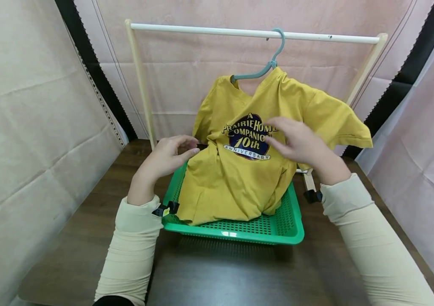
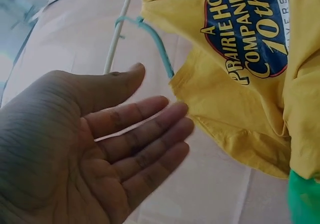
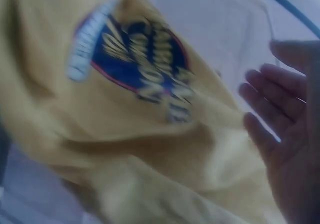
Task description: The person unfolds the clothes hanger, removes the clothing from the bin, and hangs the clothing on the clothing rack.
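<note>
A yellow T-shirt (image 1: 236, 182) with a dark blue printed badge hangs from a blue-green hanger (image 1: 255, 74), hooked over a white rail (image 1: 217, 29). The shirt's left shoulder sits lower than its right-hand side in the head view, and its hem lies in a green basket (image 1: 236, 238). Beside the shirt's left edge is my left hand (image 1: 172, 155), fingers extended and holding nothing in the left wrist view. My right hand (image 1: 297, 140) hovers in front of the shirt's chest, fingers loosely bent and holding nothing. The right wrist view is blurred.
The rail is part of a rack with cream side posts (image 1: 140, 80) standing behind the basket. A dark brown wooden table (image 1: 236, 276) carries them. Pale fabric walls (image 1: 41, 106) with black edging surround the table on the left, back and right.
</note>
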Available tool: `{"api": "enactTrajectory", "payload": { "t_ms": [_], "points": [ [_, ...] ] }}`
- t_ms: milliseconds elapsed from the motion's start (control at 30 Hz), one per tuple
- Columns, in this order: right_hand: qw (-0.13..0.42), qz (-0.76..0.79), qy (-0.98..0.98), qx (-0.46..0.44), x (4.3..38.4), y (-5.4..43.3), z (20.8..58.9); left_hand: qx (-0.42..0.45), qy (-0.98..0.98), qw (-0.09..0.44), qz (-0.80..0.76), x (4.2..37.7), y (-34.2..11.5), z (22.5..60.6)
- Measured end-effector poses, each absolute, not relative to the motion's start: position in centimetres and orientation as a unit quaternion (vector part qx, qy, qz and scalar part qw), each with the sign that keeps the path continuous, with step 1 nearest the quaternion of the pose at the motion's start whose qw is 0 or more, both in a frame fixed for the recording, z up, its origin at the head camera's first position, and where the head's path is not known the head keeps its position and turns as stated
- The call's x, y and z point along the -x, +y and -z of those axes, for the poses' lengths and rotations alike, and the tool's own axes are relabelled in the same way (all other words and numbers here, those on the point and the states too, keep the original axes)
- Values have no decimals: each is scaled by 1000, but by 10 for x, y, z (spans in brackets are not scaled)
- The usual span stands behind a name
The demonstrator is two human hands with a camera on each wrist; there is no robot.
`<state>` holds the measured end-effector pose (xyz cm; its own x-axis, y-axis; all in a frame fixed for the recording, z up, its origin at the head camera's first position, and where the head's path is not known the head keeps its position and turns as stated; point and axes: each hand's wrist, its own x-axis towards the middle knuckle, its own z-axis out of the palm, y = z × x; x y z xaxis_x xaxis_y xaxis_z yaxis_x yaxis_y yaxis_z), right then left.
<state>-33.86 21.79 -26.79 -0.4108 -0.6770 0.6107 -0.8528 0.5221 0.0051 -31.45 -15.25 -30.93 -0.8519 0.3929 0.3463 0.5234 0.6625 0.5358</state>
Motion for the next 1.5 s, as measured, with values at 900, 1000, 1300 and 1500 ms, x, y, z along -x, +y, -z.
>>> {"api": "enactTrajectory", "payload": {
  "t_ms": [900,1000,1300,1500],
  "points": [
    [-15,-75,-887,-455,338,228,365,254,-956,-86,-119,379,-108,335],
    [1,-69,-880,-470,340,229,370,257,-957,-64,-121,384,-109,340],
    [77,-36,-876,-474,346,230,376,277,-954,3,-117,401,-112,347],
    [91,-59,-875,-471,347,233,372,285,-955,19,-84,406,-117,340]
  ]
}}
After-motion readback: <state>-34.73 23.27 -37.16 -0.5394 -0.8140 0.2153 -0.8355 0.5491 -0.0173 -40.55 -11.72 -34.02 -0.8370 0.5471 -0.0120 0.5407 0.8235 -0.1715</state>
